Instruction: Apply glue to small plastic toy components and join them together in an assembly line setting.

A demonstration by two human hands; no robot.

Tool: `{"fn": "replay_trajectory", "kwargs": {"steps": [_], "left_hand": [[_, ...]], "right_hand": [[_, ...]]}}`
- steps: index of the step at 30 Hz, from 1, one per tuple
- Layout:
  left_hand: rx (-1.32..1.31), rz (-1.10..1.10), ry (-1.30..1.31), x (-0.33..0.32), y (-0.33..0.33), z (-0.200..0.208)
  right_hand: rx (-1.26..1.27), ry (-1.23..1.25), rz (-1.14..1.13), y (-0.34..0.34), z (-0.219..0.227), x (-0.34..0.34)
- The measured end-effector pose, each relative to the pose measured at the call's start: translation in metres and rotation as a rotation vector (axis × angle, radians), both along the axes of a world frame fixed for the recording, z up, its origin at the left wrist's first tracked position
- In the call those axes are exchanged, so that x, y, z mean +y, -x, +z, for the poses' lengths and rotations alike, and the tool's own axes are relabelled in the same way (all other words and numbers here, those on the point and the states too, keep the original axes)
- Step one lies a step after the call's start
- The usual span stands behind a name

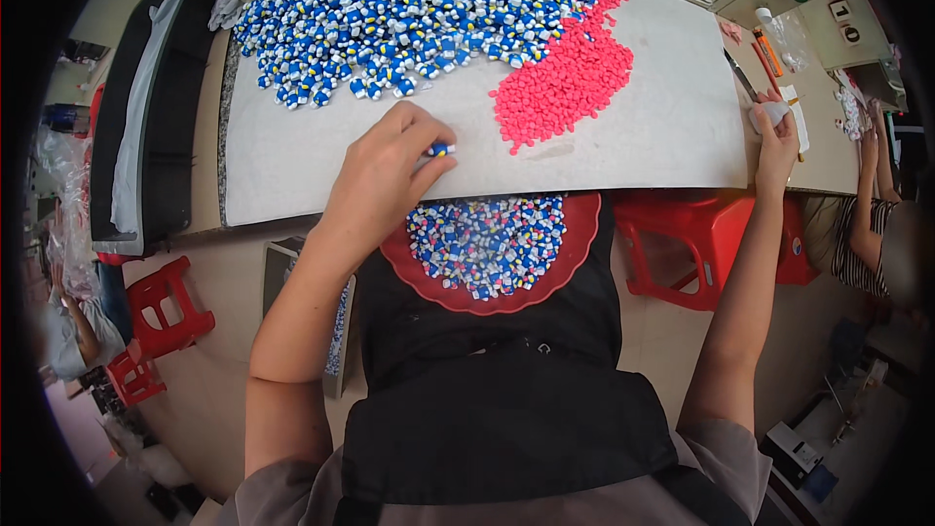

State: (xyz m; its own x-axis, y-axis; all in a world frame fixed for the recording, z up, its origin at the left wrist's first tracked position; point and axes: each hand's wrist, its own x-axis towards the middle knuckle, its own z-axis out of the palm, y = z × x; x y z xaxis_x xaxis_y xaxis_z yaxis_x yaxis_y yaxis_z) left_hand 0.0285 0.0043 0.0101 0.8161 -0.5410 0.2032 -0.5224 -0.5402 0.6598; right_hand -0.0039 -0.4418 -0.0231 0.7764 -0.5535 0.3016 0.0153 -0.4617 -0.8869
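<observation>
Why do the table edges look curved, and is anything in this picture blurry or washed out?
Head view: the fisheye lens bends the grey worktable's edge and darkens the corners; lighting is even, with soft shadows only. The left hand, pinching a small blue-and-white plastic piece, looks sharp, while the right hand near the rim appears stretched and softer.

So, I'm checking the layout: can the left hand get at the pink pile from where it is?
Probably yes: the left hand holds a small blue piece, and bare board lies between it and the pink pile.
</observation>
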Motion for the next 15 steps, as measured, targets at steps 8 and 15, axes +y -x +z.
{"fn": "replay_trajectory", "kwargs": {"steps": [8,15], "left_hand": [[-0.079,0.483,-0.031,0.055,0.103,-0.036],[0.675,0.359,0.557,0.070,0.104,-0.093]], "right_hand": [[-0.177,0.282,-0.109,0.007,-0.004,0.020],[0.237,-0.246,0.322,0.114,-0.034,0.189]]}}
